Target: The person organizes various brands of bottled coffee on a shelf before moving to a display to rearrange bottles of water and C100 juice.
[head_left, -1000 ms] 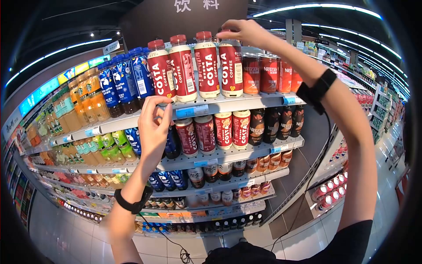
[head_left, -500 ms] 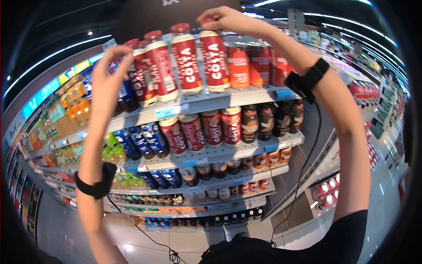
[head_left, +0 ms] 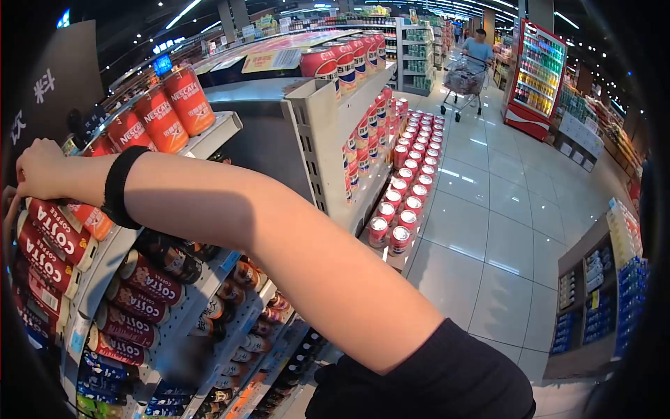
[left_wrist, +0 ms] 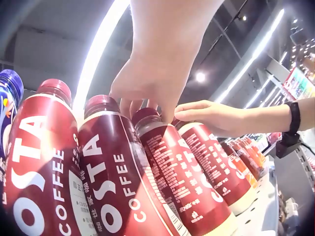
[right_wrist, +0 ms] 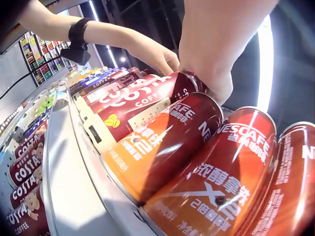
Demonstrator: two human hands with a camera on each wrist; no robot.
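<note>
A row of dark red Costa coffee bottles with red caps stands on the top shelf. Over the third bottle comes my left hand, fingers behind its cap and thumb on the right side, gripping it. My right hand holds the end bottle by its top, which the fingers hide in the left wrist view. Both hands are close together in the right wrist view, the left hand farther along the row. Only a sliver of the left hand shows in the head view.
Orange-red Nescafé cans stand right beside the end bottle. Lower shelves carry more Costa bottles and dark bottles. Stacked red cans line the aisle floor. A person with a shopping cart is farther off, near a drinks fridge.
The head view has swung right toward the aisle, putting the shelf at the left edge. My left hand has come from the row's left side to the third bottle; my right stays at the end bottle.
</note>
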